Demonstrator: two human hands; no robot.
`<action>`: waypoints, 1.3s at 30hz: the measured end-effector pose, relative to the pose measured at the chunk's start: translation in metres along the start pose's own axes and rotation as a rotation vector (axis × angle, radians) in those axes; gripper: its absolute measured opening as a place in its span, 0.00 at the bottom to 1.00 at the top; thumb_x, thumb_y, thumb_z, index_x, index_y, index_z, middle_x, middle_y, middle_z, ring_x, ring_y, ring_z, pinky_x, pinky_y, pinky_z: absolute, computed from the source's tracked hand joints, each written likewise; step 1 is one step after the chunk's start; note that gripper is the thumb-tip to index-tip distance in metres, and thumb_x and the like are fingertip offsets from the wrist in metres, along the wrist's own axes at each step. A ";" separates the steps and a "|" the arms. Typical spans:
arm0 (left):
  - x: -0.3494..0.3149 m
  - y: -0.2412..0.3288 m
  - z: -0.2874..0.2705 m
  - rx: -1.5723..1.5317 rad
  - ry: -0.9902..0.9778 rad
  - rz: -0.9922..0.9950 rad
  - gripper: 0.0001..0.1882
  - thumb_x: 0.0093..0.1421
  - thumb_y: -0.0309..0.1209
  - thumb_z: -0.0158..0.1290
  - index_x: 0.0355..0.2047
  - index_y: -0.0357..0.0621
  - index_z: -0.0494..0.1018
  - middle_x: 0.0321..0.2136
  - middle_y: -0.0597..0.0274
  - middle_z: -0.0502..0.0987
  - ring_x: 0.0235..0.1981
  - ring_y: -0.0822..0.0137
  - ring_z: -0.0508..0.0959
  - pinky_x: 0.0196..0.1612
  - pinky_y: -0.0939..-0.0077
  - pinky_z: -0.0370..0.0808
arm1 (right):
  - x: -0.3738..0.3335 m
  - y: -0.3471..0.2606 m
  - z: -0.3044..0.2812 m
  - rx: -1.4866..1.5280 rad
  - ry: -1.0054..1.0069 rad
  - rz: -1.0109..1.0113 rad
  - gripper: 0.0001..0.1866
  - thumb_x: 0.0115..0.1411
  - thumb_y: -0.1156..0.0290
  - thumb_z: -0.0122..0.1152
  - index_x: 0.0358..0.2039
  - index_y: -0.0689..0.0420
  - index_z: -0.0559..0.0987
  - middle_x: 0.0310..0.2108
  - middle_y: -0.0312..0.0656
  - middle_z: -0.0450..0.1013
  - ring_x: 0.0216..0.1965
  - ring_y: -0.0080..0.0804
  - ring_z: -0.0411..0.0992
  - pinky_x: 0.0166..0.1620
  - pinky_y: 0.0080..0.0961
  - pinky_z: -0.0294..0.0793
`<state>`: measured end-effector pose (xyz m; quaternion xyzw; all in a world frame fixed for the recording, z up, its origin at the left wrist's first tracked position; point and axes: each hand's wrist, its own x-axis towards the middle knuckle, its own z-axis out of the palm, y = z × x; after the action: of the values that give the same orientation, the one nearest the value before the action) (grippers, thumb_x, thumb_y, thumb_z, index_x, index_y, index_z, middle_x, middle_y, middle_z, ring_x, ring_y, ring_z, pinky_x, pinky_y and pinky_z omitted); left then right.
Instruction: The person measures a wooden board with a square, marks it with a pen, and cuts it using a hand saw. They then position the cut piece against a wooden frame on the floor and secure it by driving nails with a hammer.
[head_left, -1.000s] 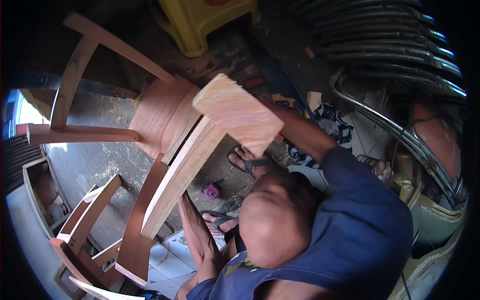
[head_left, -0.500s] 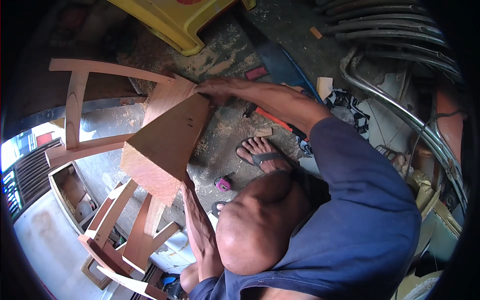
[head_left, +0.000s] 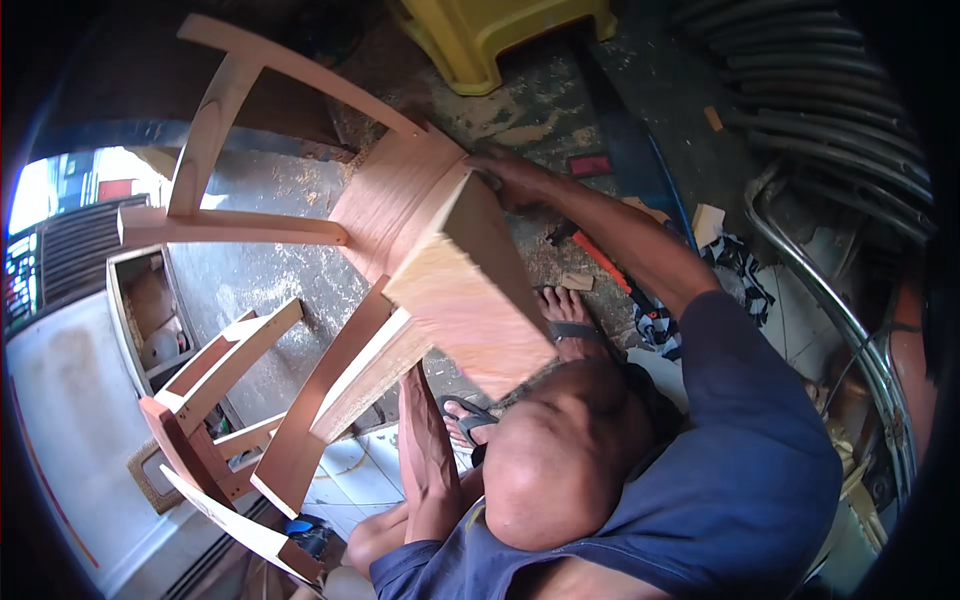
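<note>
A bare-wood piece [head_left: 410, 195], shaped like a chair or stool, is held up on its side. Its thick sawn end [head_left: 480, 320] faces me, and pale legs [head_left: 290, 75] joined by a crossbar stick out to the upper left. My right hand [head_left: 510, 178] is closed round its far edge. From below, my left hand [head_left: 411, 380] reaches up behind the sawn end, where its fingers are hidden. More wooden slats [head_left: 350, 400] slant down beneath the piece; whether they are joined to it I cannot tell.
Another wooden frame [head_left: 215, 385] stands lower left, beside a white surface [head_left: 75, 410]. A yellow plastic stool [head_left: 465, 55] is at the top. On the sawdust-strewn floor lie a saw [head_left: 640, 150] and an orange-and-black tool [head_left: 600, 260]. Bent metal tubes [head_left: 815, 255] fill the right.
The wooden piece has tilted, its sawn end swinging right and toward my knee. Both hands still meet it. The whole view has shifted, and the pink tape measure is now almost entirely hidden.
</note>
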<state>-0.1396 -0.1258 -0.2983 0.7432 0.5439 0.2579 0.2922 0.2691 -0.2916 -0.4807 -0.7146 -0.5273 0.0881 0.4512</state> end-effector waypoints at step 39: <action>0.019 0.051 -0.019 0.101 0.273 0.047 0.14 0.65 0.34 0.53 0.41 0.37 0.64 0.43 0.45 0.71 0.44 0.43 0.74 0.46 0.53 0.70 | -0.014 -0.188 0.011 0.607 0.020 0.515 0.27 0.63 0.60 0.67 0.61 0.52 0.74 0.57 0.45 0.73 0.59 0.44 0.69 0.63 0.42 0.67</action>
<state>-0.1140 -0.1166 -0.2479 0.7273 0.5735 0.3356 0.1715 0.1290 -0.2904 -0.3533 -0.6585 -0.2765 0.3433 0.6099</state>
